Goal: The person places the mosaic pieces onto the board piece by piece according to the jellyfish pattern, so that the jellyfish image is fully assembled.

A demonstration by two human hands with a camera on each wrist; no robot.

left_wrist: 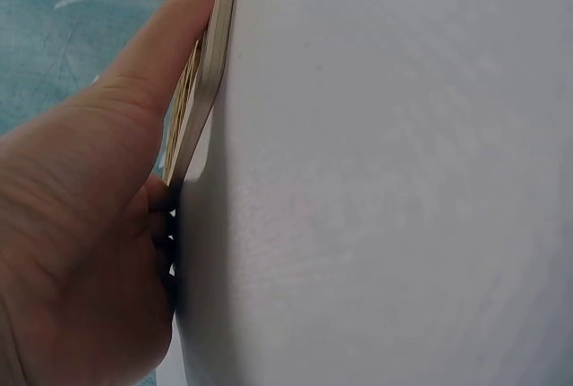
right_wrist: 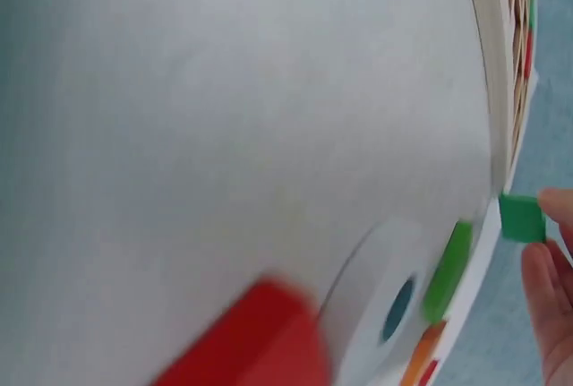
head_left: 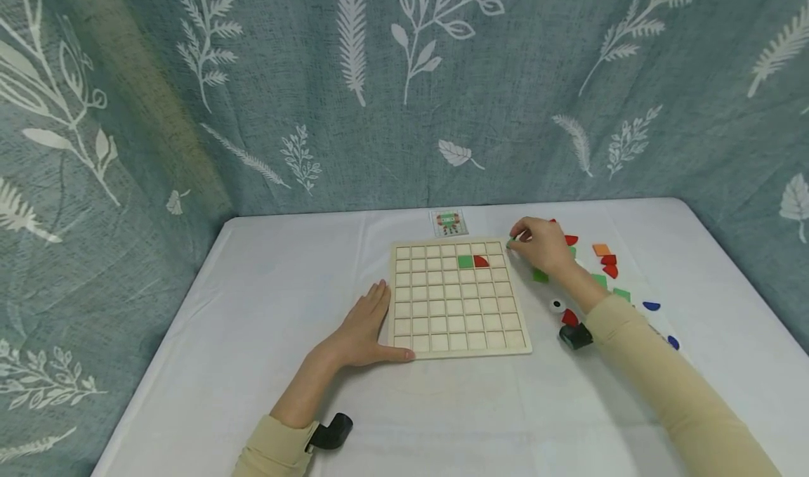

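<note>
The left hand (head_left: pixel 363 326) lies flat with straight fingers against the left edge of the wooden grid board (head_left: pixel 459 298), which holds a green square (head_left: pixel 465 261) and red piece (head_left: pixel 482 260), while the right hand (head_left: pixel 542 246) pinches a small green piece (right_wrist: pixel 521 218) just off the board's top right corner.

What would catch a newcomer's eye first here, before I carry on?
First the wooden grid board at the table's middle, with only a green tile and a red quarter-circle tile side by side near its top right. Next the right hand just off the board's top right corner, pinching a small green piece, amid loose coloured pieces. The left hand rests flat against the board's left edge.
</note>
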